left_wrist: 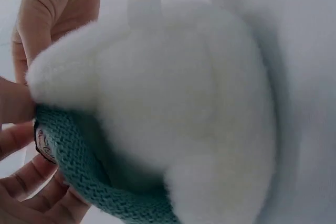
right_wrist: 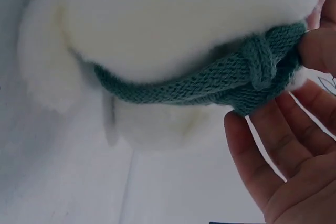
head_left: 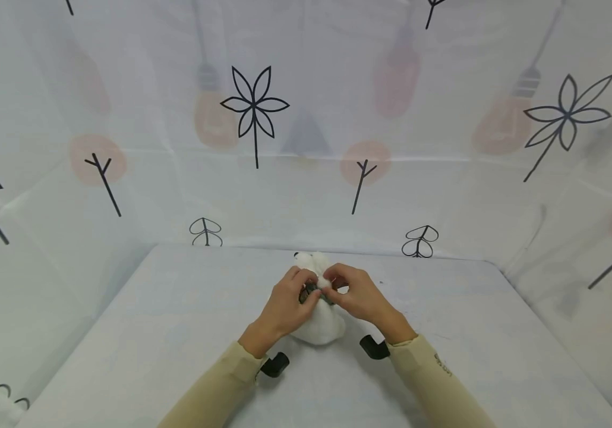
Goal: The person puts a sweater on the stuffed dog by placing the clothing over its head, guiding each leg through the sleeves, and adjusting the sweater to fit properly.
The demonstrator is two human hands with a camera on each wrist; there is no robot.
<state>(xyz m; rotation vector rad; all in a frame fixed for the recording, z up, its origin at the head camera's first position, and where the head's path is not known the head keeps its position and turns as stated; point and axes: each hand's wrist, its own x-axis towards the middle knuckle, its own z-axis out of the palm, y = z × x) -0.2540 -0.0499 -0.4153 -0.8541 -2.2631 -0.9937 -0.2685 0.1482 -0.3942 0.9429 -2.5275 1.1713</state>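
A white plush toy [head_left: 319, 330] sits on the white table, with a small dark spot at its top left in the head view. Around its neck runs a teal knitted scarf [right_wrist: 194, 83], with a knitted loop over it in the right wrist view. My left hand [head_left: 284, 303] pinches the scarf [left_wrist: 79, 156] beside a round dark-edged patch [left_wrist: 44, 142]. From the other side my right hand [head_left: 359, 294] grips the scarf near the loop between thumb and fingers [right_wrist: 283, 135]. Both hands meet close together at the neck and partly hide the scarf in the head view.
The white table [head_left: 177, 309] spreads around the toy. A pale printed cloth [head_left: 306, 196] hangs behind and at both sides. Black wrist-worn pieces [head_left: 374, 347] stick out beneath the beige sleeves. A pale fabric tag [left_wrist: 144, 9] stands out from the plush.
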